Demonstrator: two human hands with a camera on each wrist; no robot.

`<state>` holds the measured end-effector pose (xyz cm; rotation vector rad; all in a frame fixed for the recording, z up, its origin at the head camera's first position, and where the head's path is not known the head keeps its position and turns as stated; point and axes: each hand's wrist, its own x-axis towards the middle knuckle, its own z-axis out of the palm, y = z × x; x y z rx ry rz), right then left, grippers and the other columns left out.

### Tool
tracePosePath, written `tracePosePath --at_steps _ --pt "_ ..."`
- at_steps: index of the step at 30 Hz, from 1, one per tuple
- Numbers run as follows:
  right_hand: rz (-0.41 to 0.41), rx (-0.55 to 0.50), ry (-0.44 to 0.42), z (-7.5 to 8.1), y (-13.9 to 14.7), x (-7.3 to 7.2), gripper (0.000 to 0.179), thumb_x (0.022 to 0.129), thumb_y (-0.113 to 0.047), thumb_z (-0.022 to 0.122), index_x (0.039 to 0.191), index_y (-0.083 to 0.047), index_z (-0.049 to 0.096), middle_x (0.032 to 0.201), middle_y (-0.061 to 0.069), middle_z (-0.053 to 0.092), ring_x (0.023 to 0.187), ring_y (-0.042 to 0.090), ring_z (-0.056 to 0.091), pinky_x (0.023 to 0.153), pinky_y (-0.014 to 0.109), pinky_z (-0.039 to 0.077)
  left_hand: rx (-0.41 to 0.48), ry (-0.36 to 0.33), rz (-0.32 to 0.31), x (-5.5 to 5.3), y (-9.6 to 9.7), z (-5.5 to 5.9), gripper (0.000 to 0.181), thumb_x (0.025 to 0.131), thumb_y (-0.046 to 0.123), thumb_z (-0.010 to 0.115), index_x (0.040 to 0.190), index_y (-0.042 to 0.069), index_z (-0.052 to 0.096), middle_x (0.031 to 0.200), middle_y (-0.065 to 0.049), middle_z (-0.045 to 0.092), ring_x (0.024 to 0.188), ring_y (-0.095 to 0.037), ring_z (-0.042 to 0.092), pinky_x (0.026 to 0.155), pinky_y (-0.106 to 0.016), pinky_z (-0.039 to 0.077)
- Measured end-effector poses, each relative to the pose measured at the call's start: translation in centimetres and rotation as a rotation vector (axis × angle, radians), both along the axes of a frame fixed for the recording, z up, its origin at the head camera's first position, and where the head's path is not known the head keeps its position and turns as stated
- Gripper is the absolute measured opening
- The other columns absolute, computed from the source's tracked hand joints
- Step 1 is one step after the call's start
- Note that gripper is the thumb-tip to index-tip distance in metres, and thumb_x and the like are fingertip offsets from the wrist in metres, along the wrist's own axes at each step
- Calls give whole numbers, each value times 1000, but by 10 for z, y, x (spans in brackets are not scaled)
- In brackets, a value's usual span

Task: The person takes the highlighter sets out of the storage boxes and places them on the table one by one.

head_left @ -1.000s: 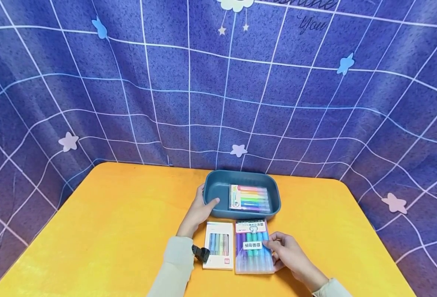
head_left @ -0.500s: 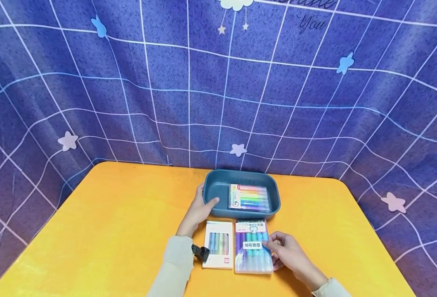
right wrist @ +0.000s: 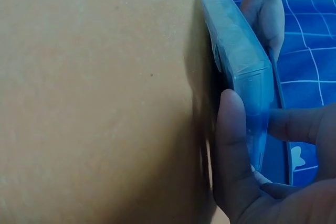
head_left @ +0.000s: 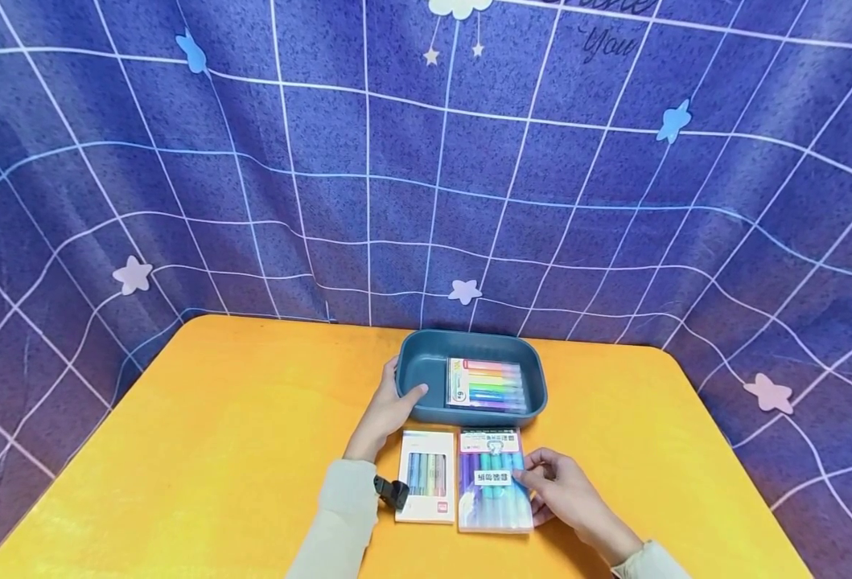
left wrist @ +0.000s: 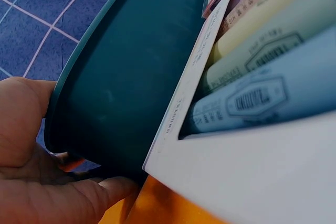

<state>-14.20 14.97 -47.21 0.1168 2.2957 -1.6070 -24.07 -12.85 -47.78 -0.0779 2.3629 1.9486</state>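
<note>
In the head view my left hand [head_left: 385, 410] grips the near left corner of a dark teal plastic bin [head_left: 426, 362]. A flat pack of rainbow-coloured pens [head_left: 494, 386] lies inside the bin. My right hand [head_left: 563, 492] pinches the right edge of a clear pack of purple, green and blue markers [head_left: 494, 511] in front of the bin. The right wrist view has thumb and fingers on opposite faces of this marker pack [right wrist: 241, 61]. Beside it, under my left wrist, lies a white windowed box of highlighters [head_left: 426, 508], whose pastel barrels show large in the left wrist view.
All of this stands on a yellow table [head_left: 266, 442]. Close behind the bin hangs a blue curtain [head_left: 397, 201] with white grid lines and stars. A black wrist strap [head_left: 393, 493] on my left arm overlaps the highlighter box.
</note>
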Motion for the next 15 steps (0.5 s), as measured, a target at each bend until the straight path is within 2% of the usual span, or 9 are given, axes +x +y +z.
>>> tracePosePath --at_steps 15 --pt "33 -23 -10 0 1 1 25 99 -14 59 114 6 55 77 5 58 57 16 59 53 35 58 15 0 0 0 0 0 73 101 19 59 160 18 16 163 -20 32 151 -43 30 121 -66 23"
